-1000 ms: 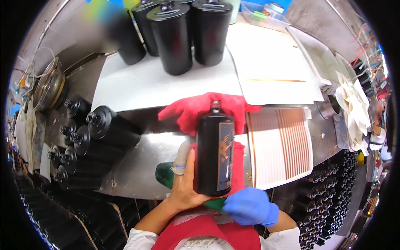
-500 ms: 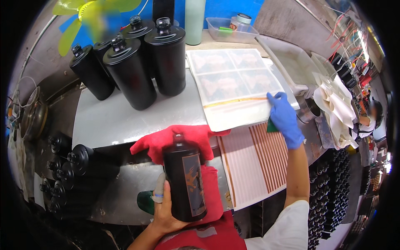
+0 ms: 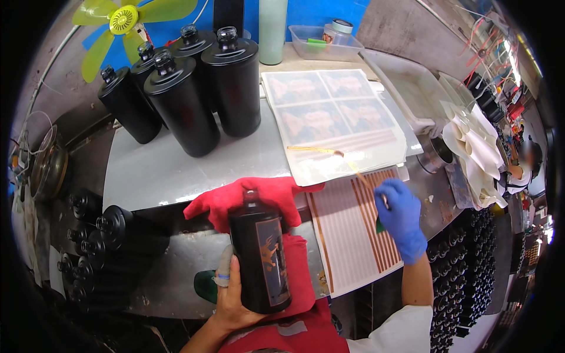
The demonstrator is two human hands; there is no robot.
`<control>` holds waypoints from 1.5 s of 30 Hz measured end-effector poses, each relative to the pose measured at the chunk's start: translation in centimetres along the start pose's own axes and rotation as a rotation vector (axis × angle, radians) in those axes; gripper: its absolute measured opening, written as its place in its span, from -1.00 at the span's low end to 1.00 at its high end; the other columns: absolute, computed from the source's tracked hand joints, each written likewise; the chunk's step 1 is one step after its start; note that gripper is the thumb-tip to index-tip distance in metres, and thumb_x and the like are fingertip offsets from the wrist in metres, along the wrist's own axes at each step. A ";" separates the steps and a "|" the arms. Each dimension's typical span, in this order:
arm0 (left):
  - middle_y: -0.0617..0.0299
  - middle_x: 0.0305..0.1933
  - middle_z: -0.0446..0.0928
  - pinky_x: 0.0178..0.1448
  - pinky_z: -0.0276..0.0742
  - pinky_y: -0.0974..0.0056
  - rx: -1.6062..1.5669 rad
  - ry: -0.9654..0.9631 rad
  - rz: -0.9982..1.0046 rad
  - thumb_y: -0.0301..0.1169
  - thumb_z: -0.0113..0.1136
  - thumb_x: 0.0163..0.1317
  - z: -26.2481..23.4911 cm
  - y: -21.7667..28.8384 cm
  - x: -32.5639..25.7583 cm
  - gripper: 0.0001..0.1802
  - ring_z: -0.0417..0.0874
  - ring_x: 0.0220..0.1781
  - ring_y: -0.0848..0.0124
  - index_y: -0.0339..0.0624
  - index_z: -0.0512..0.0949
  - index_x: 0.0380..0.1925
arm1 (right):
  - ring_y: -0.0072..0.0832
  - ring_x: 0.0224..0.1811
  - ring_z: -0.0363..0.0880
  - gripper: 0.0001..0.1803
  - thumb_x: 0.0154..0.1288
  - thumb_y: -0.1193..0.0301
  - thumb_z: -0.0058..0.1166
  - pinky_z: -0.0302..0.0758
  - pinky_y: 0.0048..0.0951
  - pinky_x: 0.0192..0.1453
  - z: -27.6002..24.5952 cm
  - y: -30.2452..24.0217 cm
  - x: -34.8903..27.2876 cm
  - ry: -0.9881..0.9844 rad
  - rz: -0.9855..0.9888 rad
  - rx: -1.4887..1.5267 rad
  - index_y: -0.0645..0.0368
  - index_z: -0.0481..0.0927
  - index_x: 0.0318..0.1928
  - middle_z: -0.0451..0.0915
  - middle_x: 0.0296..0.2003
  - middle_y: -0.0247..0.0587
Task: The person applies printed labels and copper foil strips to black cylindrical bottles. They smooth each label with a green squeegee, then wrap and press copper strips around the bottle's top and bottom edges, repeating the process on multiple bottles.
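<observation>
My left hand (image 3: 235, 303) grips the lower left side of a black bottle (image 3: 250, 259) that has a dark decal with copper markings. One finger wears a grey cover. The bottle leans on a red cloth (image 3: 241, 197). My right hand (image 3: 400, 215), in a blue glove, pinches the end of a thin gold strip (image 3: 354, 167). The strip's other part lies bent across a stack of white translucent sheets (image 3: 329, 132). A green piece (image 3: 379, 225) shows beneath the glove; how it is held is hidden. Under the hand lies a sheet with copper stripes (image 3: 353, 235).
Several black bottles (image 3: 182, 106) stand at the back left beside a yellow-green fan (image 3: 123, 20). More lie at the lower left (image 3: 118, 226). A white tray (image 3: 406, 88), clear plastic box (image 3: 323, 44) and metal pot (image 3: 435, 156) are on the right. A dark green object (image 3: 206, 285) lies near my left hand.
My right hand has moved toward me from the sheet stack's edge, drawing the strip's right end off the stack. My left hand and the bottle hold nearly still. The fan blades have turned.
</observation>
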State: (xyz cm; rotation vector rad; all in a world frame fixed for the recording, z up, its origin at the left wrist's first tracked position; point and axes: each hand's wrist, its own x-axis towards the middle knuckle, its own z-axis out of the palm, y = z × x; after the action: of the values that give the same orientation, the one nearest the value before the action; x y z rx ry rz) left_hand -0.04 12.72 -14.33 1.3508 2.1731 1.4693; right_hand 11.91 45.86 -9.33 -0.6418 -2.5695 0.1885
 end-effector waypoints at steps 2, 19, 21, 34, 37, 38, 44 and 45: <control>-0.21 0.07 0.41 0.21 0.28 0.00 0.000 0.003 -0.007 -0.24 0.55 -0.25 0.1 -0.2 -0.3 0.24 0.47 0.10 -0.05 -0.62 -0.11 0.26 | -0.33 -0.46 0.57 -0.86 0.04 0.47 0.22 0.49 -0.41 -0.41 -1.7 -2.1 -2.6 -0.102 0.176 0.116 0.09 0.58 -0.33 0.57 -0.29 -0.29; -0.42 0.20 0.20 0.25 0.24 -0.04 0.104 0.055 0.076 -0.02 0.55 -0.33 -1.0 1.4 0.4 0.19 0.29 0.22 -0.21 -0.59 0.15 0.19 | -0.72 -0.72 0.26 -0.75 0.22 0.32 0.14 0.18 -0.69 -0.66 6.5 -3.0 2.2 -0.282 0.746 1.276 0.28 0.55 -0.26 0.40 -0.63 -0.41; -0.44 0.24 0.14 0.25 0.21 -0.07 0.145 0.047 0.119 0.00 0.54 -0.33 -1.6 1.4 0.6 0.15 0.26 0.23 -0.22 -0.52 0.21 0.19 | -0.73 -0.64 0.35 -0.75 0.17 0.35 0.17 0.23 -0.65 -0.61 6.2 -3.4 1.7 -0.203 0.771 1.283 0.31 0.59 -0.26 0.50 -0.57 -0.38; -0.21 0.28 0.20 0.31 0.16 0.10 -0.448 -0.057 0.175 -0.24 0.09 0.26 -3.7 5.4 5.1 -0.55 0.25 0.31 0.02 -0.32 0.44 0.06 | -0.60 -0.34 0.63 -0.77 0.06 0.59 0.22 0.50 -0.65 -0.26 -10.1 -13.6 0.7 -1.036 0.197 0.882 0.28 0.67 -0.20 0.66 -0.44 -0.19; 0.01 -0.08 0.44 0.06 0.34 0.25 -0.794 -0.420 -0.066 -0.18 -0.10 0.37 -4.3 6.3 6.6 -0.60 0.46 -0.03 0.31 -0.33 0.50 -0.14 | -0.63 -0.34 0.62 -0.76 0.05 0.58 0.23 0.49 -0.65 -0.26 -11.2 -14.6 1.4 -1.043 0.051 0.931 0.27 0.67 -0.20 0.66 -0.45 -0.19; 0.09 -0.18 0.46 -0.01 0.37 0.30 -0.947 -0.553 -0.152 -0.19 -0.11 0.38 -4.2 5.6 6.7 -0.62 0.47 -0.14 0.38 -0.33 0.51 -0.19 | -0.64 -0.34 0.62 -0.76 0.05 0.57 0.23 0.49 -0.64 -0.26 -11.2 -14.6 1.6 -1.035 0.043 0.936 0.26 0.67 -0.20 0.66 -0.45 -0.19; 0.38 -0.40 0.45 -0.25 0.35 0.52 -1.012 -0.337 -0.428 -0.47 0.13 0.25 -6.5 5.0 6.4 -0.90 0.41 -0.35 0.67 -0.30 0.52 -0.32 | -0.70 -0.50 0.50 -0.79 0.04 0.55 0.25 0.42 -0.67 -0.43 -8.1 -12.9 2.4 -0.930 0.427 0.955 0.31 0.67 -0.24 0.65 -0.47 -0.25; 0.33 -0.30 0.48 -0.23 0.36 0.52 -0.985 -0.299 -0.483 -0.48 0.14 0.23 -6.8 4.7 6.7 -0.92 0.43 -0.31 0.65 -0.28 0.54 -0.35 | -0.70 -0.53 0.48 -0.80 0.04 0.55 0.25 0.41 -0.67 -0.45 -7.3 -12.8 2.6 -0.890 0.498 0.988 0.32 0.67 -0.26 0.64 -0.48 -0.27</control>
State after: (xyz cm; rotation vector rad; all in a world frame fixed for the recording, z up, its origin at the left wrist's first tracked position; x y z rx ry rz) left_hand -5.14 13.92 -5.08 0.5822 1.1493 1.6216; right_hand 8.19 35.93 1.23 -0.8638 -2.4557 2.1293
